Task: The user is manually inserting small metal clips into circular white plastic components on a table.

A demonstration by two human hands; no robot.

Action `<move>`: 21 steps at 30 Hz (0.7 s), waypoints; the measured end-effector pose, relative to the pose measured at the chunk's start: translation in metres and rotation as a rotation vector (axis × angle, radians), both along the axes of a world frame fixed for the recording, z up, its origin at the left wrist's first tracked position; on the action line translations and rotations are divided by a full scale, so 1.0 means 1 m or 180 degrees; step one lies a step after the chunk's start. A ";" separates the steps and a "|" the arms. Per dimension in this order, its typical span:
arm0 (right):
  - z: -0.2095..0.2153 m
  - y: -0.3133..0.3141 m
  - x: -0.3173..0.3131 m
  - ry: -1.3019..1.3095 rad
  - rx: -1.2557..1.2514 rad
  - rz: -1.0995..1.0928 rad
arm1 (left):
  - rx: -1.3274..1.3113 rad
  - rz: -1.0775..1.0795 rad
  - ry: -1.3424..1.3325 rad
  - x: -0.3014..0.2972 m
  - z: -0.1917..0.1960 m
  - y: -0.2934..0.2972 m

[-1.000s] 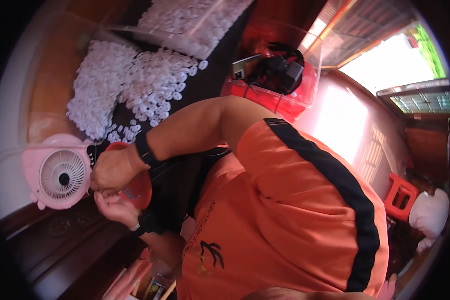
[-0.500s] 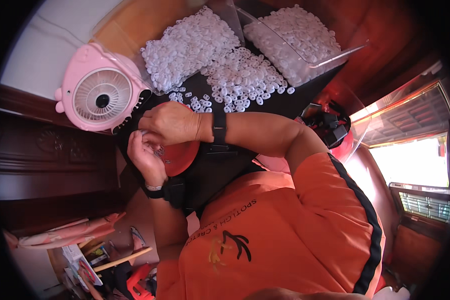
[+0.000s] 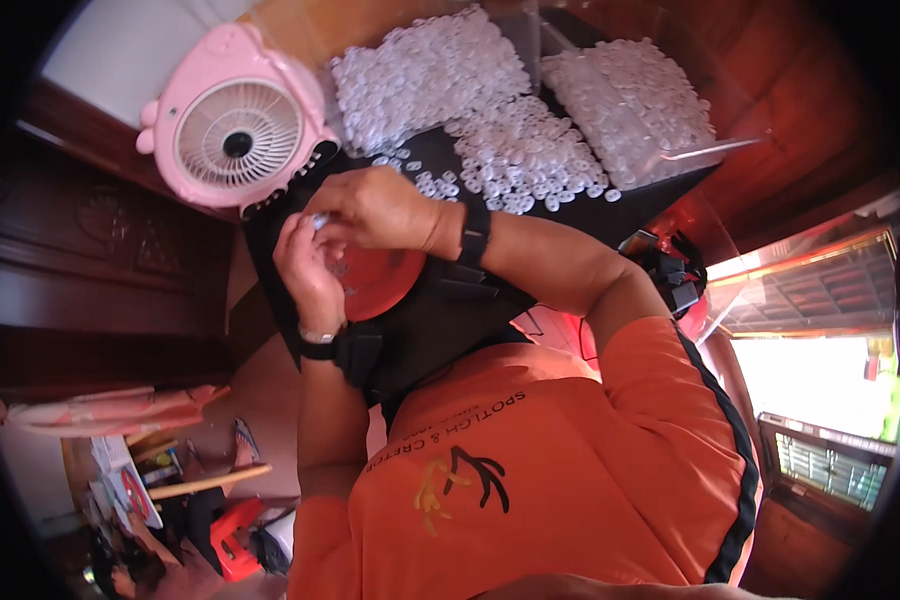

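Over a red plate (image 3: 388, 288), my two hands meet with closed fingers. Between the fingertips of my left hand (image 3: 312, 268) a small white plastic piece (image 3: 320, 221) shows. My right hand (image 3: 382, 207) bends in from the right, its fingertips pinched together against that piece. Whatever else the right fingers grip is hidden behind them. A few tiny dark bits lie in the plate beside the left palm, too small to name. Just beyond the hands, loose white two-holed oval pieces (image 3: 530, 160) are spread on the black table surface (image 3: 440, 335).
Two clear bins hold heaps of white pieces, a left heap (image 3: 425, 75) and a right heap (image 3: 625, 110). At the far left stands a pink fan (image 3: 235, 140). Dark gear (image 3: 675, 275) lies past my right elbow. A dark carved wooden panel (image 3: 110, 260) borders the left.
The whole view has shifted, so the table and fan appear higher and farther right. My hands remain together over the plate, the white piece now showing more clearly between the fingertips.
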State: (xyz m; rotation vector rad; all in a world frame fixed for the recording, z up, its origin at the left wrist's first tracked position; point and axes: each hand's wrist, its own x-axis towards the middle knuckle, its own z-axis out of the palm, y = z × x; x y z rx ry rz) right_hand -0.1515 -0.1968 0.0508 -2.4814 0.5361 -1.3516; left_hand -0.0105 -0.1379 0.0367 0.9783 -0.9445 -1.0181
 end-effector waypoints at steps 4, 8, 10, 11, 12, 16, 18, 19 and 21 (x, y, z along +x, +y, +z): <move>-0.003 -0.001 0.002 -0.0213 0.0231 0.0048 | -0.0274 0.0119 -0.0190 -0.006 0.000 0.000; -0.003 -0.002 0.004 -0.0259 0.0187 0.0048 | -0.0194 0.0241 -0.0349 -0.006 0.004 0.001; -0.001 -0.001 0.003 -0.0295 0.0213 0.0116 | -0.0135 0.0122 -0.0483 -0.003 0.003 0.000; -0.001 -0.001 0.002 -0.0293 0.0193 0.0110 | -0.0124 0.0140 -0.0479 -0.003 0.003 0.000; -0.001 0.000 0.003 -0.0291 0.0168 0.0104 | -0.0154 0.0149 -0.0493 -0.004 0.003 0.000; 0.004 0.002 0.003 -0.0333 0.0068 0.0099 | -0.0316 0.0294 -0.0425 -0.011 0.007 0.003; 0.009 0.005 0.000 -0.0420 0.0120 0.0146 | -0.0375 0.0240 -0.0503 -0.010 0.007 0.004; 0.011 0.006 0.000 -0.0396 0.0029 0.0158 | -0.0414 0.0194 -0.0600 -0.009 0.008 0.005; 0.021 0.009 -0.007 -0.0250 0.0030 0.0147 | -0.0791 0.0196 -0.0907 -0.014 0.012 0.010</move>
